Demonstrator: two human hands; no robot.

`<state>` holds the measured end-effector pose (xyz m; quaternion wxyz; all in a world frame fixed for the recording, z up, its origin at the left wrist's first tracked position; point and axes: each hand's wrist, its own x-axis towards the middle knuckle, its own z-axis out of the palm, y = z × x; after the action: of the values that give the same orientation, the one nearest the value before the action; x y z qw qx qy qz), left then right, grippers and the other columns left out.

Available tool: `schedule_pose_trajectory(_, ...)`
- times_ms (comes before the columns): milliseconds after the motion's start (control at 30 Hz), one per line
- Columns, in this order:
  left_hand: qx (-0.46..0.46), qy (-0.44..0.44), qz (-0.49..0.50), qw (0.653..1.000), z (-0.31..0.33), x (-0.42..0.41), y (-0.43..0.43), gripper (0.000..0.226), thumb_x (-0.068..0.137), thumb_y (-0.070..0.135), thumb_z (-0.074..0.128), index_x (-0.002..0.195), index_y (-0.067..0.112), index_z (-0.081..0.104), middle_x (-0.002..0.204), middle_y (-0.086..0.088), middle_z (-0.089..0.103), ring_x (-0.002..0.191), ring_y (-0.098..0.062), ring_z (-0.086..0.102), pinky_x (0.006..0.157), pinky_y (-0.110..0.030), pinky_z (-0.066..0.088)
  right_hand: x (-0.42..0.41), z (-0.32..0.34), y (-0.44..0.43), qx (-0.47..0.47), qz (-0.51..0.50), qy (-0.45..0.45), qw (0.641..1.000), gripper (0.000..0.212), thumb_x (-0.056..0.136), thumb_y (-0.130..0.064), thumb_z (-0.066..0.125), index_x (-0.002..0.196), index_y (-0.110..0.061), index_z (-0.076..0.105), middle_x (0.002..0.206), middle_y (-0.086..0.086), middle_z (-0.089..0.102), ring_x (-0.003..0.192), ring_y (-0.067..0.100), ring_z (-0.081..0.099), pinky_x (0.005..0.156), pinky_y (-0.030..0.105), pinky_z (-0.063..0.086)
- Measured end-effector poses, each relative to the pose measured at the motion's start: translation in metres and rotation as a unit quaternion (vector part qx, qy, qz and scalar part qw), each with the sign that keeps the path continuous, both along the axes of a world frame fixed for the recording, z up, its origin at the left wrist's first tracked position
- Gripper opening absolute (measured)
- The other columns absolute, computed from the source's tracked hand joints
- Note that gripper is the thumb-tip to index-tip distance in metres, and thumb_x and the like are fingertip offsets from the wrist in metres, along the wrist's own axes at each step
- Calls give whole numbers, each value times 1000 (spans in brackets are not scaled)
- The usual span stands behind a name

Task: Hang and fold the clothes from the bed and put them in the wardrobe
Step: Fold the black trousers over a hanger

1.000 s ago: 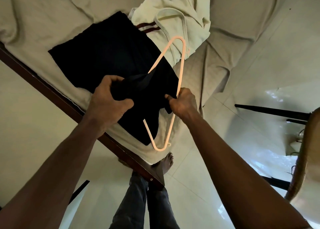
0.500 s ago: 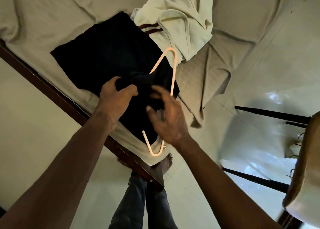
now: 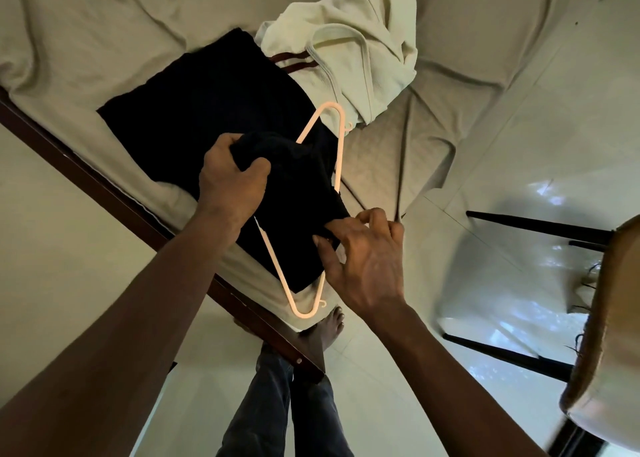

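A black garment (image 3: 207, 110) lies spread on the bed (image 3: 104, 24), with its near end bunched up over a pale peach plastic hanger (image 3: 337, 152). My left hand (image 3: 232, 179) grips the bunched black cloth at its top. Lower right, my right hand (image 3: 367, 256) pinches the edge of the same cloth beside the hanger's long bar. The hanger's lower corner (image 3: 304, 311) pokes out below the cloth near the bed's corner. A cream garment (image 3: 363, 48) with a maroon stripe lies crumpled behind the black one.
The bed's dark wooden frame (image 3: 104, 186) runs diagonally from the left to a corner near my bare foot (image 3: 329, 328). A chair with black legs (image 3: 536, 228) stands on the glossy tiled floor (image 3: 502, 301) at the right. My jeans legs show below.
My right hand left the hanger's bar, swept across the black cloth, and now pinches the cloth's lower right edge. More cloth is drawn over the hanger. My left hand keeps its grip.
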<state>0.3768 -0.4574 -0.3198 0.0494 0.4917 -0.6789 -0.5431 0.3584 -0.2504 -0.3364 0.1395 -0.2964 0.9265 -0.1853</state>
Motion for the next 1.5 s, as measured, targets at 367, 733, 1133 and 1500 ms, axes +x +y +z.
schedule_pose_trajectory(367, -100, -42, -65, 992, -12, -4, 0, 35, 100, 11, 60, 131, 24, 52, 98, 13, 55, 79, 3, 55, 55, 2, 38, 7, 36, 10, -22, 82, -24, 996, 22, 94, -44, 67, 103, -26, 74, 85, -8, 70, 76, 10, 59, 65, 24, 36)
schedule_pose_trajectory(733, -121, -69, -101, 985, -25, -2, -9, 37, 99, 11, 61, 134, 20, 51, 117, -3, 62, 101, -16, 61, 76, -17, 46, 20, 62, 21, 76, 83, 55, 992, 40, 96, -49, 51, 90, -22, 79, 107, -2, 70, 118, 28, 58, 103, 51, 38)
schedule_pose_trajectory(1133, -189, -82, -175, 963, -13, 1, -31, 40, 97, 18, 67, 135, 22, 55, 125, -7, 61, 110, -21, 60, 88, -28, 48, 76, 115, -13, 24, 166, -389, 906, 61, 96, -76, 38, 140, -35, 51, 122, -11, 69, 114, 16, 64, 101, 37, 50)
schedule_pose_trajectory(1500, -158, -57, -268, 949, 10, 15, 43, 46, 91, 23, 75, 133, 25, 57, 104, 11, 62, 85, 0, 60, 67, -5, 46, -47, -64, 12, 14, -288, -252, 924, 60, 96, -38, 70, 149, -23, 45, 145, 8, 50, 124, 28, 58, 103, 45, 51)
